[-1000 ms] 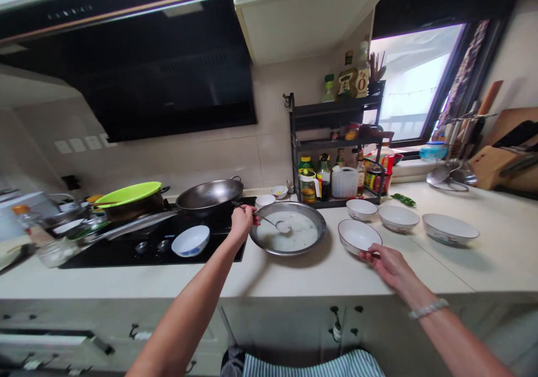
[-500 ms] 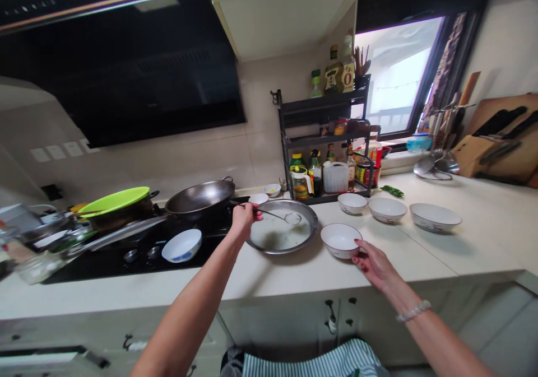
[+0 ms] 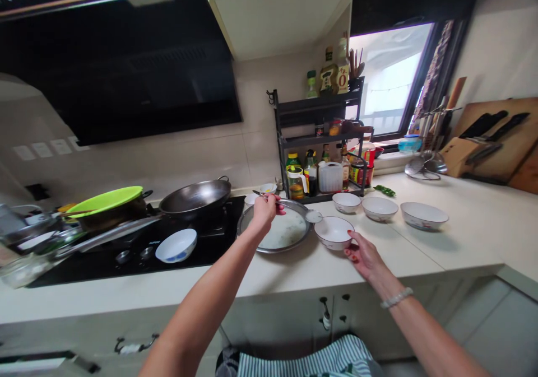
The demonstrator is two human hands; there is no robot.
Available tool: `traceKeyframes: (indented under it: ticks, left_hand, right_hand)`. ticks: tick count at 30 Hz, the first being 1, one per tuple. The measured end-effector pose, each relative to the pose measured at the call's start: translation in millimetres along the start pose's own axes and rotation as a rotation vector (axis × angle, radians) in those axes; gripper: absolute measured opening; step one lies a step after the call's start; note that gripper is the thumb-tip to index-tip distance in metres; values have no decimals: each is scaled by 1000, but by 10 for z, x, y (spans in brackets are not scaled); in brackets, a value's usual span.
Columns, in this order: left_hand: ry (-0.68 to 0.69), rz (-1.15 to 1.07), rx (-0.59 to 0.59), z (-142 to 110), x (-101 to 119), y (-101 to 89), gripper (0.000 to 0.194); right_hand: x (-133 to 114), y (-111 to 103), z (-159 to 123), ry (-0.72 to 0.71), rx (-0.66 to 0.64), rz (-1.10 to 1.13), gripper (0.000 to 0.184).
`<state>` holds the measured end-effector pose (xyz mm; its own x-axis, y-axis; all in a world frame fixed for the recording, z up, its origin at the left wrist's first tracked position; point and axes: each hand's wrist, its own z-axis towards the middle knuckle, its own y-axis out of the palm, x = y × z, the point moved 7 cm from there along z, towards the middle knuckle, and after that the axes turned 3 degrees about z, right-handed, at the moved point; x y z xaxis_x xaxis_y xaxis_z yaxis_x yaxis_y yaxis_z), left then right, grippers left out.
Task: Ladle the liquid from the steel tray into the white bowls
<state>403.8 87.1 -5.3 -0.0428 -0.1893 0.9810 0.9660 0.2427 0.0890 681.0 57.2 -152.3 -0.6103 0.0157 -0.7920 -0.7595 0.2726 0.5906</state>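
Note:
My left hand point(image 3: 264, 214) grips the thin handle of a ladle point(image 3: 314, 215). The ladle's whitish scoop hangs over the right edge of a wide round metal pan point(image 3: 290, 247), close beside the rim of a white bowl point(image 3: 334, 233). Pale, milky liquid with small specks and bits lies in the pan, partly covered by my left hand. With fingers closed on its right side, my right hand point(image 3: 363, 254) holds that bowl on the counter. Whether the bowl contains anything is not clear.
Behind and right stand a small bowl point(image 3: 347, 202), a second bowl point(image 3: 379, 209) and a wider bowl point(image 3: 424, 215). A wok point(image 3: 195, 196) and a blue-patterned bowl point(image 3: 176, 246) sit on the stove. A condiment rack point(image 3: 319, 140) stands at the wall.
My left hand has moved right, carrying the ladle from above the pan's liquid to the pan's right edge near the bowl. My right hand still holds the bowl. The view has shifted slightly.

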Motion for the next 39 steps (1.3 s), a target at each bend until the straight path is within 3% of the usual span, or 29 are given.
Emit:
traceKeyframes:
  ticks: [5,11,14,16,19,22,25,27,31,34,39]
  left_hand:
    - [122,171,-127,-134,24,291,19]
    - [479,438,-409,-507,131,522,21]
    - [720,544,-555,-781,222,557,22]
    - [803,561,-599,-884,235,541,21]
    - [638,450,-486,-733,136,412,23]
    - [324,230,-199,-400,-66,111,23]
    - [152,84,5,-174,-231,-218,18]
    - [137,97,46,-104,-279,-403,18]
    - [288,327,12,-138,-254,-626,21]
    - [370,468,-33,-215,-250,-666,22]
    - [363,500,-54,-216,-307,-693,23]
  right_hand:
    - [18,20,-27,8,6,-16,29]
    - [21,35,-52,3,3,-21,29]
    - [44,23,-53,10,2,-18,30]
    - [58,12,-50,13,8,-7,29]
    - [76,-7,-42,26,29,12,28]
    - [87,-9,-31,47,38,29,28]
    - [85,-5,-22,56,38,37,30]
    - [82,-10,-16,54,44,45,30]
    - [97,-26,-15,59,44,47,31]
    - [112,-42,-23,61,37,35,32]
    - [124,-68,-39,65,33,25,31]
